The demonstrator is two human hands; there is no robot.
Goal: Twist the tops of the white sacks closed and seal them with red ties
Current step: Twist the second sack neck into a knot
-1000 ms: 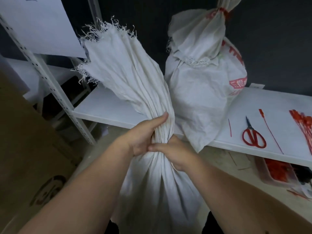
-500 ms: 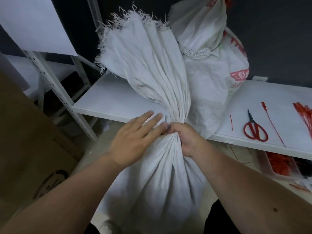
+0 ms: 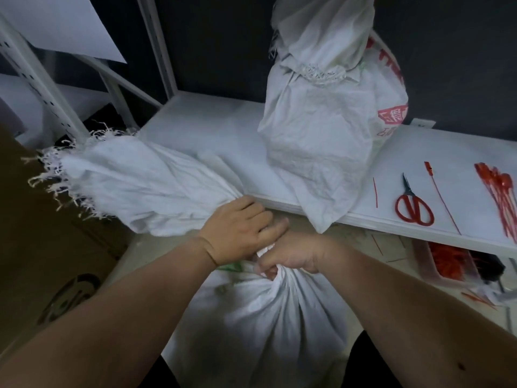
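Two hands (image 3: 265, 242) grip sack (image 3: 251, 317) below scissors (image 3: 414, 205), ties (image 3: 500, 197).

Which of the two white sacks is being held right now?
The near sack on the floor; both hands grip its twisted neck. The sack on the shelf stands untouched.
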